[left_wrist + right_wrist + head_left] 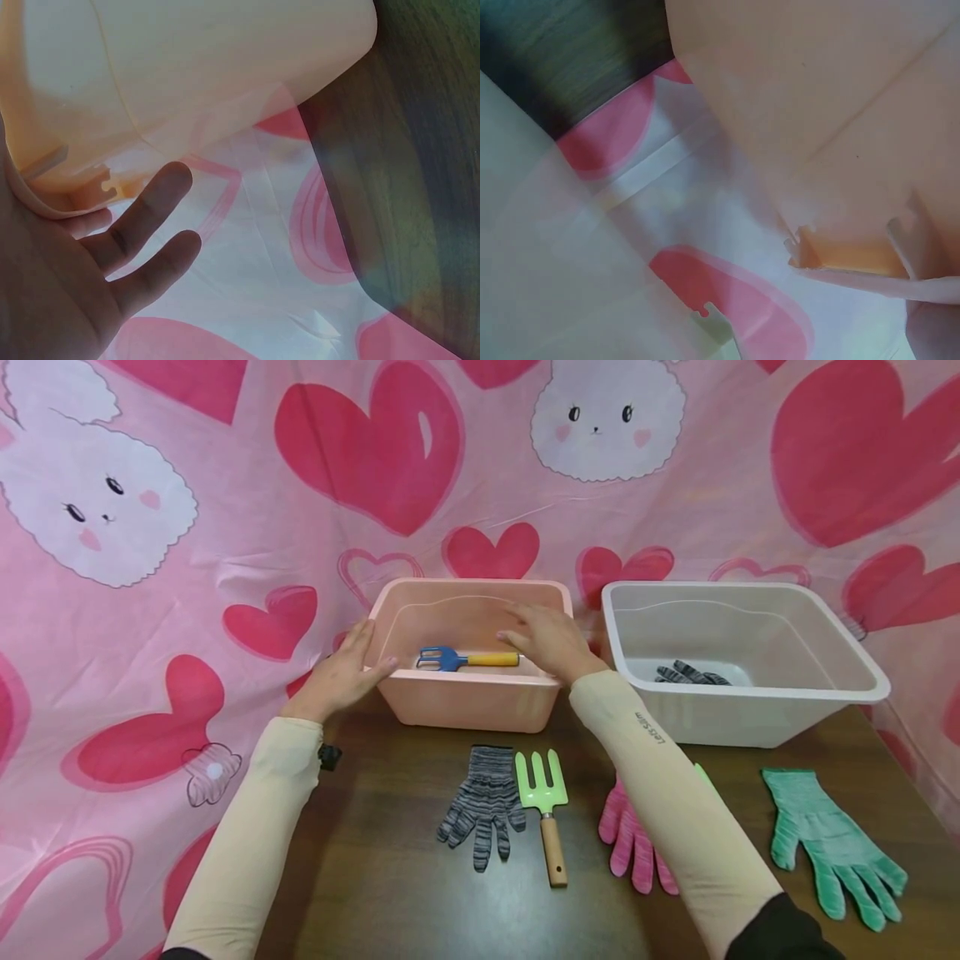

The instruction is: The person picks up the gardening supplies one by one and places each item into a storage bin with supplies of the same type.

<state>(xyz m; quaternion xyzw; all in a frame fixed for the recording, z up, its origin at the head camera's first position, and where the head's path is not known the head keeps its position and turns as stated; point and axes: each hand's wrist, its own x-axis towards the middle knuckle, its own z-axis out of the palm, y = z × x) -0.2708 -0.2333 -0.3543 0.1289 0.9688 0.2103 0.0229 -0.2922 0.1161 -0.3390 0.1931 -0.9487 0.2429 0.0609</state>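
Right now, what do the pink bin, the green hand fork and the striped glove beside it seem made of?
Pink bin: probably plastic, smooth and satiny, judging by its even colour and the ribs moulded under its rim.
Green hand fork: head possibly glossy painted metal, given its bright highlights, though plastic is possible; handle apparently wood, plain light brown.
Striped glove: likely matte knitted yarn, given its flecked stripes.

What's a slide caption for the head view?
Left hand and right hand at a pink bin with blue fork inside; white bin alongside, green fork in front.
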